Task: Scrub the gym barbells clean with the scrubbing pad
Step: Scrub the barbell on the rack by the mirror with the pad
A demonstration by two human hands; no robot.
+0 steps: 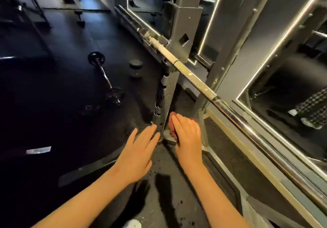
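The right hand [188, 136] grips the scrubbing pad [172, 127], ready for the barbell [194, 78], and the left hand [139, 150] is open, empty.

Scrubbing pad [172, 127]: only a reddish-brown edge shows; the right hand [188, 135] covers the rest, and its thumb is out of sight.
Forearms: both cut off by the bottom edge.
Racked barbell [194, 79]: its near end runs out past the lower right edge; its far end is blurred.
Rack upright [169, 89]: most hole numbers are too small to read.
Top left background: smeared dark equipment, unidentifiable.
White object [131, 224]: clipped by the bottom edge, unidentifiable.
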